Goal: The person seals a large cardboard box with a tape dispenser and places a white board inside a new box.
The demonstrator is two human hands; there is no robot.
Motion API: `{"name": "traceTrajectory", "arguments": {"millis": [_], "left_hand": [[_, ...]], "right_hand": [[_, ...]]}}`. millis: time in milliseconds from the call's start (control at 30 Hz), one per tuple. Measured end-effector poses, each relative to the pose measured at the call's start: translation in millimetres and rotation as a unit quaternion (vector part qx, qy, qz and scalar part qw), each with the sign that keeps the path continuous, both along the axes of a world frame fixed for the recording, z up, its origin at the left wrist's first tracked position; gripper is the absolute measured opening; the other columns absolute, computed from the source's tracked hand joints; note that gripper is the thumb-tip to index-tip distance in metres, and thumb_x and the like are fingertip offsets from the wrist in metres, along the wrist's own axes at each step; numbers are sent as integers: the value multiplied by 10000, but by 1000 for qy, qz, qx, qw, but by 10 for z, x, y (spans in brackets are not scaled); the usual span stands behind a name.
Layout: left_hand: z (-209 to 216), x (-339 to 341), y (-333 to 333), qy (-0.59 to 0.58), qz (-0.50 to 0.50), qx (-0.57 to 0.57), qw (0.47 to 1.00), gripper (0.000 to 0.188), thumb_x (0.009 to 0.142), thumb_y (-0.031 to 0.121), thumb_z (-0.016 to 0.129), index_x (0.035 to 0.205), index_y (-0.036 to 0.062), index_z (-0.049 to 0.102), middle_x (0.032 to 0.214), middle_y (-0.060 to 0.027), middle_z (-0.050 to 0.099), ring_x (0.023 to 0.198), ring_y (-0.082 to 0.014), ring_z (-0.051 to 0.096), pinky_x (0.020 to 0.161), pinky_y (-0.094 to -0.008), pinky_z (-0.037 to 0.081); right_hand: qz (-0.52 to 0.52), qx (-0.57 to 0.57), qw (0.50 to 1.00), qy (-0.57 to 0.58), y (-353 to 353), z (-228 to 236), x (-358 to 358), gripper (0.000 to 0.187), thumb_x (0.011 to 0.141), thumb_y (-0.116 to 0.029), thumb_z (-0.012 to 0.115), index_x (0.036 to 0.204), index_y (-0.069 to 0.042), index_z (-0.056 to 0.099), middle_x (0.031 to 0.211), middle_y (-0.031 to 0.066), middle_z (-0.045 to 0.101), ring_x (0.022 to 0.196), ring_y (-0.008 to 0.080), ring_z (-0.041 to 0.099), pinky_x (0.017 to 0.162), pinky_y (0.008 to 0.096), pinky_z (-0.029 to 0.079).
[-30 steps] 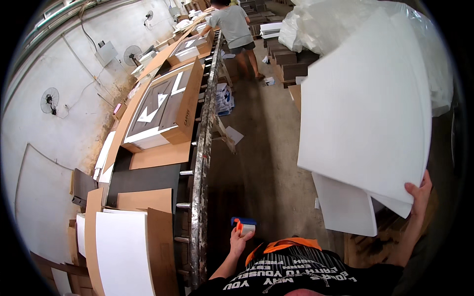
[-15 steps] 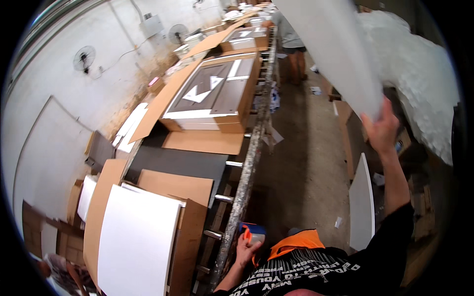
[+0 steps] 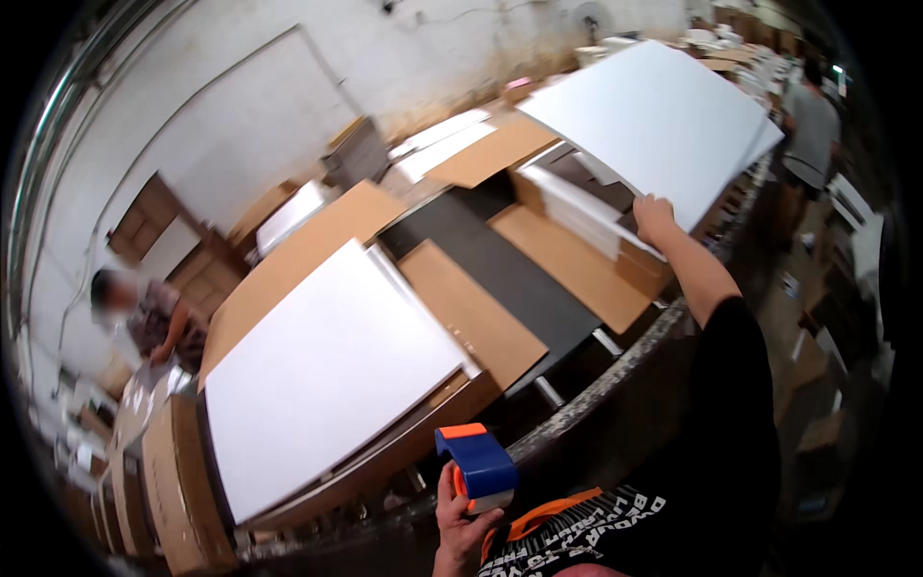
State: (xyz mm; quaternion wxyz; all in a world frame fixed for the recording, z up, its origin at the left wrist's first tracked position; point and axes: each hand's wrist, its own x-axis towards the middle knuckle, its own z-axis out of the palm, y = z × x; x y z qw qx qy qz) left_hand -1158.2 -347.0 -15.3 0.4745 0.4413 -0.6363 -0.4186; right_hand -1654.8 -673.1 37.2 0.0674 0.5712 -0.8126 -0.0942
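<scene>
My left hand is closed around a blue and orange tape dispenser, low in front of my body. Out to the right, my right hand grips the near edge of a large white foam sheet. That sheet is tilted over an open carton, covering most of it. White foam strips line the carton's near end, and part of a dark panel shows inside. Nearer and to the left, another white sheet lies on a second open carton.
The cartons sit on a roller conveyor with a paint-spattered rail. A dark board spans the gap between them. One person stands at far left near stacked cartons; another person is at far right.
My right hand has brought the white sheet from the right side across to above the far carton. The view has turned, and the tape dispenser is still in my left hand.
</scene>
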Motion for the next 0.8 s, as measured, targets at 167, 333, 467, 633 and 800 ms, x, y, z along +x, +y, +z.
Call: {"name": "traceTrajectory", "arguments": {"millis": [167,333,467,633,800], "left_hand": [[42,23,52,-158,135,-38,978,466,641,202,846,1030,-5,694,1467,-217,322,1293,-346,435,1039,-380,358],[15,-255,-281,-335,186,-136,914,328,607,196,858,867,92,686,1375,-279,433,1003,-392,635,785,-394,547],[26,-427,-558,-425,142,-188,874,396,612,194,764,990,111,681,1387,-288,425,968,-381,658,736,-401,564],[-39,-581,-1002,-426,26,-314,848,531,619,174,805,1132,146,673,1420,-322,384,1069,-378,632,795,-375,554],[6,-130,-1275,-497,162,-198,829,771,653,335,850,1308,81,534,1485,-245,338,1305,-418,422,1002,-458,438]], "right_hand": [[271,-378,820,-334,599,-995,1441,366,753,-171,644,1093,-36,628,1001,183,658,925,364,642,805,413,531],[220,138,498,-827,1713,-850,2705,908,775,-256,797,1477,-50,258,1397,169,461,1202,248,535,976,375,474],[274,28,594,-756,2039,-815,3004,917,740,-335,802,1442,-8,311,1328,224,483,1211,291,511,1020,375,415],[164,-87,495,-849,1718,-1105,2558,645,710,-37,653,1329,28,483,1237,141,589,1131,206,570,998,324,440],[10,-320,509,-799,874,-1423,1985,607,772,-67,556,1362,-12,424,1100,143,625,1005,196,615,898,327,482]]}}
